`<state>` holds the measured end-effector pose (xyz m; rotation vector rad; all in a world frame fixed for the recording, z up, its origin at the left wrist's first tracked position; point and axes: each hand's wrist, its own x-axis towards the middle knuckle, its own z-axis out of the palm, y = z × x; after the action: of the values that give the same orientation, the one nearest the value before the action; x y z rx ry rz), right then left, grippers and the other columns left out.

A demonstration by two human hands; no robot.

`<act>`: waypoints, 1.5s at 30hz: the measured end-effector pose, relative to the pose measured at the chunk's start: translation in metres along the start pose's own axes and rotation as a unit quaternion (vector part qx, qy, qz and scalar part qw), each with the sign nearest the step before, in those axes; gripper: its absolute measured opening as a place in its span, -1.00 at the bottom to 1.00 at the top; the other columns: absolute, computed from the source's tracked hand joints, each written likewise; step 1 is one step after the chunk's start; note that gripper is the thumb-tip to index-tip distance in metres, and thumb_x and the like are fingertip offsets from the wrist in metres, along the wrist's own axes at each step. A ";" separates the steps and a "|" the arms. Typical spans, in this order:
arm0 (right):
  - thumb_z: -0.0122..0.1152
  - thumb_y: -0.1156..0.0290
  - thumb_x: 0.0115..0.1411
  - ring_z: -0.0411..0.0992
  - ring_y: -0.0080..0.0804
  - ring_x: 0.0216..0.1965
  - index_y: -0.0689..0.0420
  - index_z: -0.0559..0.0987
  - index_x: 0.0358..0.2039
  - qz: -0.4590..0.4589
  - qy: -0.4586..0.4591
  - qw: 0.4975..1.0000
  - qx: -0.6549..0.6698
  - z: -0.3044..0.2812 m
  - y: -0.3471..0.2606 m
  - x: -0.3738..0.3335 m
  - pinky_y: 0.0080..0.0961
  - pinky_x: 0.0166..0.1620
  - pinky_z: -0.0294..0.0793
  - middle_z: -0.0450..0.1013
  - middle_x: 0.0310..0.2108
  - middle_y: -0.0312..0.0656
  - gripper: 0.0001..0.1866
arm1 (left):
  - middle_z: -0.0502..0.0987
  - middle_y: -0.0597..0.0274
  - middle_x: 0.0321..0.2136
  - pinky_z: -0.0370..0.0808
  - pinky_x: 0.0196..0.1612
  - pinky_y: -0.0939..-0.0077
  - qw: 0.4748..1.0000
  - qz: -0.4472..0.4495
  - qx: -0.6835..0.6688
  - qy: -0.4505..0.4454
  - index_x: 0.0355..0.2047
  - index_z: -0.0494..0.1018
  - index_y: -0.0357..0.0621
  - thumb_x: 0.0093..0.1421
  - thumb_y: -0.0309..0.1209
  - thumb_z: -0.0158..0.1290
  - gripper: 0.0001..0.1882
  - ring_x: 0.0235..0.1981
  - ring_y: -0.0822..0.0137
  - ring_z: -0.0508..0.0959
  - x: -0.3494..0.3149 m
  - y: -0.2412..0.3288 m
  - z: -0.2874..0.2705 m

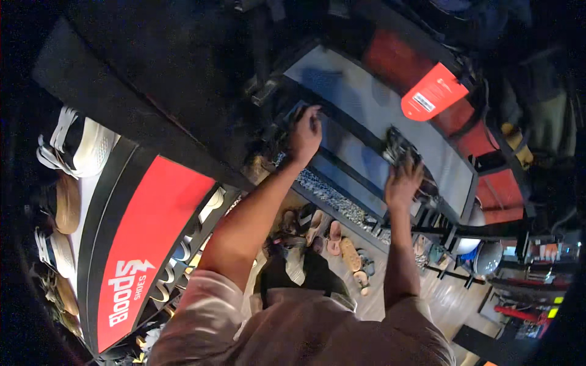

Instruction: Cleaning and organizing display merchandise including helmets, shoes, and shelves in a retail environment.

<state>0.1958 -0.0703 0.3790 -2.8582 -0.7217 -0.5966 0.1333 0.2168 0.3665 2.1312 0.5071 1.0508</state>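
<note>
My left hand is raised over the left end of a display stand with a pale top. Its fingers are curled around a small dark thing too blurred to make out. Above the same stand, my right hand grips a black, shoe-like item with light patches. Part of that item lies hidden behind the fingers. To the right of it a red tag with a printed label lies over the stand's far edge.
Several sandals lie on the wooden floor below. At the left stands a shelf with a red sign panel and several shoes, including a white-and-black sneaker. Red panels border the stand at the right.
</note>
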 end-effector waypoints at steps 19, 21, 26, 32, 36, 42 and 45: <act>-0.06 0.25 0.30 0.04 0.26 0.27 0.01 0.28 0.25 0.006 -0.042 0.999 0.026 0.017 0.064 0.046 0.04 0.30 0.01 0.09 0.31 0.02 -0.49 | 0.52 0.14 -0.28 0.46 -0.22 0.47 0.975 -0.169 -0.143 -0.018 -0.03 0.44 -0.08 0.27 -0.51 -0.08 -0.73 -0.30 0.29 0.54 -0.043 -0.019 -0.013; -0.18 0.18 0.31 0.06 0.41 0.20 -0.12 0.30 0.25 0.010 -0.121 0.978 -0.168 0.050 0.119 0.053 0.23 0.22 0.04 0.14 0.27 0.05 -0.51 | 0.52 0.11 -0.27 0.46 -0.21 0.44 0.972 -0.174 -0.157 -0.021 -0.03 0.43 -0.08 0.25 -0.53 -0.07 -0.72 -0.29 0.24 0.54 -0.040 -0.010 -0.010; -0.02 0.11 0.08 0.25 0.08 0.14 -0.10 0.52 0.01 -0.176 -0.058 0.982 -0.043 0.105 -0.052 0.170 0.10 0.22 0.10 0.42 0.04 -0.11 -0.53 | 0.44 0.03 -0.13 0.38 -0.03 0.23 0.999 -0.035 -0.031 0.019 -0.03 0.43 -0.14 0.06 -0.64 -0.05 -0.57 -0.10 -0.06 0.43 -0.010 -0.015 -0.029; 0.04 0.03 0.12 0.04 0.22 0.28 0.03 0.39 0.17 -0.305 -0.052 0.943 0.122 0.138 -0.191 0.192 0.08 0.31 -0.06 0.22 0.24 0.04 -0.38 | 0.11 -0.05 0.29 0.05 0.34 0.14 0.976 0.046 0.209 -0.038 0.20 0.23 -0.26 0.00 -0.63 0.00 -0.33 0.31 -0.07 0.09 0.024 -0.034 -0.023; -0.20 0.09 0.30 -0.02 0.21 0.32 0.13 0.31 0.22 -0.237 -0.280 0.928 0.070 0.024 -0.122 0.151 0.07 0.34 -0.18 0.16 0.28 0.04 -0.44 | -0.03 0.02 0.35 0.01 0.35 0.09 0.970 0.049 0.234 -0.051 0.30 0.07 -0.24 0.01 -0.58 0.00 -0.22 0.35 -0.09 0.02 0.025 -0.040 -0.026; -0.43 -0.11 0.34 -0.39 0.21 0.40 0.01 0.22 0.30 -0.035 -0.271 0.962 0.019 0.073 -0.091 0.220 0.04 0.37 -0.44 -0.16 0.42 -0.17 -0.34 | 0.02 -0.02 0.33 -0.07 0.37 0.06 0.975 0.085 0.198 -0.053 0.29 0.06 -0.28 0.00 -0.58 -0.01 -0.21 0.35 -0.09 0.00 0.029 -0.029 -0.002; -0.25 -0.11 0.29 -0.34 0.17 0.40 0.04 0.35 0.22 -0.161 -0.260 0.952 0.012 0.087 -0.145 0.218 0.07 0.37 -0.30 -0.08 0.40 -0.15 -0.35 | 0.03 -0.03 0.33 -0.10 0.37 0.05 0.977 0.078 0.192 -0.049 0.29 0.07 -0.28 0.00 -0.57 0.01 -0.22 0.35 -0.11 0.00 0.026 -0.035 -0.002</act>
<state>0.3317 0.1696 0.3928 -2.9100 -1.2725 0.1599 0.1456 0.2569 0.3558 2.5859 0.5376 0.9875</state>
